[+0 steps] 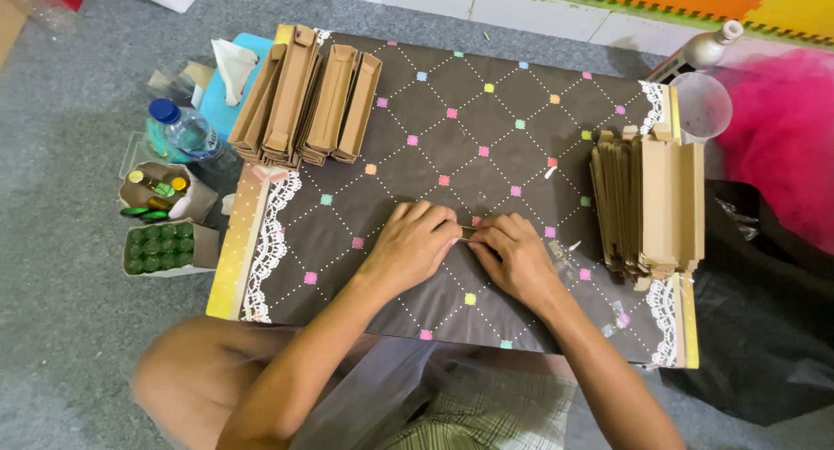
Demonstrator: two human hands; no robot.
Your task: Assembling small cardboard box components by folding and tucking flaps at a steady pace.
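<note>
Here the left hand [410, 241] and right hand [514, 252] meet fingertip to fingertip over the dark patterned table cover [486, 146], both pinching a thin, pale strip [468, 231] whose long axis runs sideways between them, so neither hand is nearer. Folded, stiff brown cardboard trays [308, 98] lie stacked well beyond the left hand; upright cardboard sleeves [653, 198] stand near the right.

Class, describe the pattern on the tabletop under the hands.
Dark brown tabletop with white dotted diamond lines and small coloured squares; head view.
</note>
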